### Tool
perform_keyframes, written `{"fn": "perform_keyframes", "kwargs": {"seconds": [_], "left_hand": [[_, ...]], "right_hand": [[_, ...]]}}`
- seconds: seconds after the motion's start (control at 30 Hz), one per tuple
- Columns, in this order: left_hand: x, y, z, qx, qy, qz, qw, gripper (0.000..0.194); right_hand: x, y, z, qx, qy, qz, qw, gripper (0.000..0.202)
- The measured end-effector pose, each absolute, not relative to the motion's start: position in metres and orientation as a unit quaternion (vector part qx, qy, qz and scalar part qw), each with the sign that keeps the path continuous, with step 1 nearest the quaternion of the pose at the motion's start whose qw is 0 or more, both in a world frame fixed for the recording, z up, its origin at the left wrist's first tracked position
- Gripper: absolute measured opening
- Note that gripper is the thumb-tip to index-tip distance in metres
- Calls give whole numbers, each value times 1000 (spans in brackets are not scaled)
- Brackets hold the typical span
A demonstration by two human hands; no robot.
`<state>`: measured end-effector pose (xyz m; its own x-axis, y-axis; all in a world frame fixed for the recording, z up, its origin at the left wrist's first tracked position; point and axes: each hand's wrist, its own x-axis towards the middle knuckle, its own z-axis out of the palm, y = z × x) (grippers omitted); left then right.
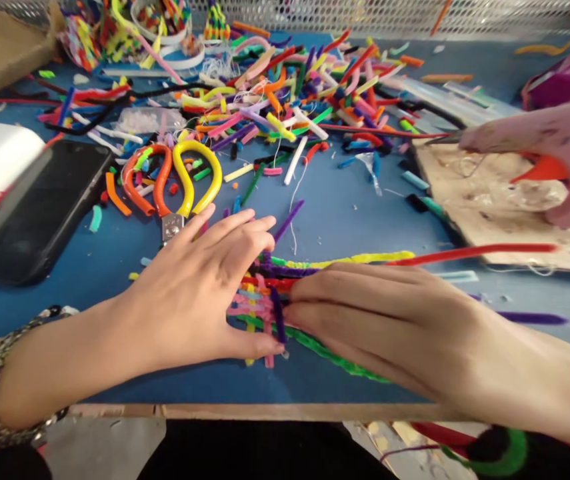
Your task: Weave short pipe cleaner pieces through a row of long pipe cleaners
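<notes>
A small woven piece of colourful pipe cleaners (252,303) lies on the blue table near its front edge. My left hand (199,287) rests over its left part, fingers spread, the thumb touching a dark purple pipe cleaner (278,315) that crosses the weave. Just right of it, my right hand (389,320) is closed, its fingertips pressed together at the weave's right side; what they pinch is hidden. Long strands run out to the right: a yellow one (359,259), a red one (479,252) and a green one (345,360) passing under my right hand.
Orange-and-yellow-handled pliers (172,227) lie behind my left hand, a black phone (39,207) at the left. Cut pipe cleaners (285,100) are heaped at the back. A pink glue gun (565,147) rests over cardboard (445,180) at the right.
</notes>
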<state>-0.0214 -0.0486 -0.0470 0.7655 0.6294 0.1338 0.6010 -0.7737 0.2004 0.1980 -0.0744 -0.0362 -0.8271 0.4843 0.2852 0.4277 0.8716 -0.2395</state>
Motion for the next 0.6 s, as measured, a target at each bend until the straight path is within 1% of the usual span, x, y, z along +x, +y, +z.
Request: {"fn": "perform_keyframes", "kwargs": {"seconds": [0.07,0.17,0.33,0.4,0.6], "left_hand": [[-22,-48,-48,939,323,100,71,69],[-23,-48,-48,943,314,96,59,67],[-22,-48,-47,940,325,83,58,66],[-22,-48,-46,941,324,82,59,66],[-22,-49,-44,945,310,91,57,72]], "right_hand": [[199,-74,-37,-251,-948,88,172,37],[199,-74,-36,-274,-943,89,165,37],[198,-77,-35,-303,-937,23,175,34],[199,-77,-34,-313,-934,-3,173,35],[202,-78,-32,-331,-935,-26,124,40]]}}
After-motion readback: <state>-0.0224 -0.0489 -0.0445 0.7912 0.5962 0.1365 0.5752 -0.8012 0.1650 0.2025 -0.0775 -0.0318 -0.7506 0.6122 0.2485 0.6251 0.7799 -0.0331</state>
